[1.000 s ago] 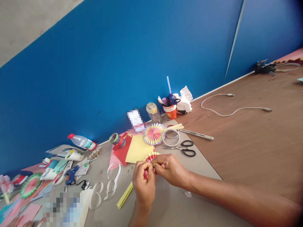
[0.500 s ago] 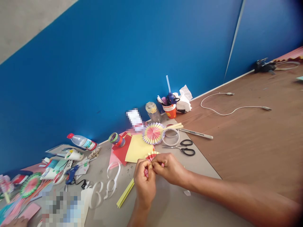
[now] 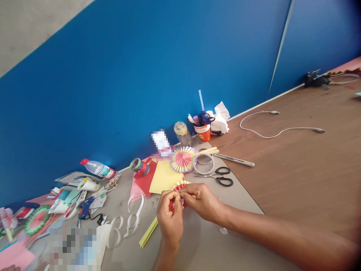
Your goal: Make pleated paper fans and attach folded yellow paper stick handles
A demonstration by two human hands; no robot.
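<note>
Blue wall backs a cluttered grey mat (image 3: 197, 241). Both hands pinch a small pleated fan (image 3: 179, 187) between their fingertips: left hand (image 3: 169, 220) below it, right hand (image 3: 204, 203) beside, fan edge rising just beyond the fingers.

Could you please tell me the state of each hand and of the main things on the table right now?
Left hand: pinching the small fan.
Right hand: pinching the small fan.
Small fan: pleated, held between both hands.
Scissors: lying flat, untouched.
Water bottle: on its side, capped.
Orange cup: upright, holding tools.

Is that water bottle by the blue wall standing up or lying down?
Lying down: the water bottle rests on its side, red cap toward the left.
</note>
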